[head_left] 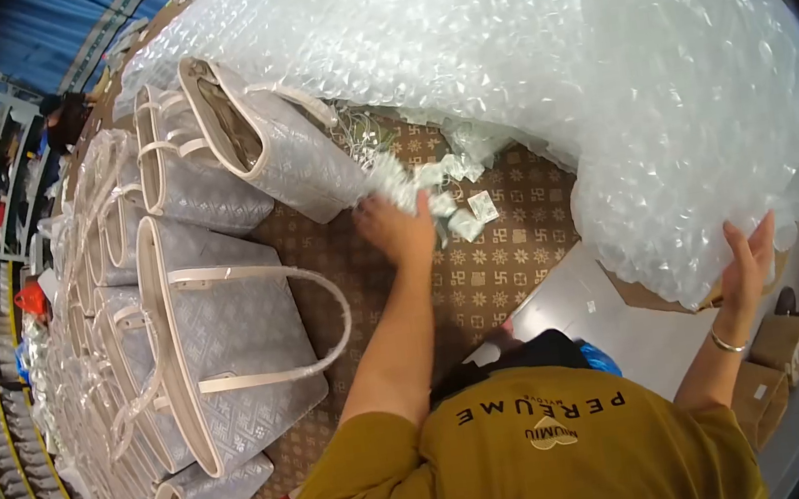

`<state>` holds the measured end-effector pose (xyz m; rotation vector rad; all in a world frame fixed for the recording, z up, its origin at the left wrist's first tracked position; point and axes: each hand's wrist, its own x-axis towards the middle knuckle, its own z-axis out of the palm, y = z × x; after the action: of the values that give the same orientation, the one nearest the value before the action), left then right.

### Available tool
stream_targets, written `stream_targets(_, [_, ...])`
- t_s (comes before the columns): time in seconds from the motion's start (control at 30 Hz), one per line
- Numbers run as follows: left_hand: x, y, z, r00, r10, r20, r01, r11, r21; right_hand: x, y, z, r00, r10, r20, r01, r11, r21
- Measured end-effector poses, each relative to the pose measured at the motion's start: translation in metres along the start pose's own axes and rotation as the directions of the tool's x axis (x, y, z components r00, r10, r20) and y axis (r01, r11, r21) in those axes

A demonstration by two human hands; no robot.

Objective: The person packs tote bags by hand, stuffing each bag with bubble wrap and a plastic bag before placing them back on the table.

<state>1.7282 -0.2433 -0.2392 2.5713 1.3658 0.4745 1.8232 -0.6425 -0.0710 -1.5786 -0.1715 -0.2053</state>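
Observation:
Reaching over the brown patterned table, my left hand (399,231) is closed around a blurred bunch of small white packets (395,185), with the thumb raised beside them. More small white packets (483,207) lie loose just right of it. The base of a silver-grey tote bag (290,148) is close by my left fingers; this bag leans with its mouth open to the left. My right hand (751,266), with a bracelet at the wrist, is open with fingers apart at the lower edge of a big heap of bubble wrap (533,40).
Silver-grey tote bags (237,321) with pale handles crowd the table's left side, some in clear plastic. Thin white strands (363,138) lie behind the packets. Shelving with yellow edges (6,402) stands far left. Cardboard boxes (760,399) sit low at the right.

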Motion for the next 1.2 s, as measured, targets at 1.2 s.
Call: stream_targets(1.2, [0.112,-0.044,-0.305,0.504,0.843,0.190,-0.860,0.469,0.200,-0.001,-0.050,0.049,0.974,-0.119,0.190,0.088,0.982,0.164])
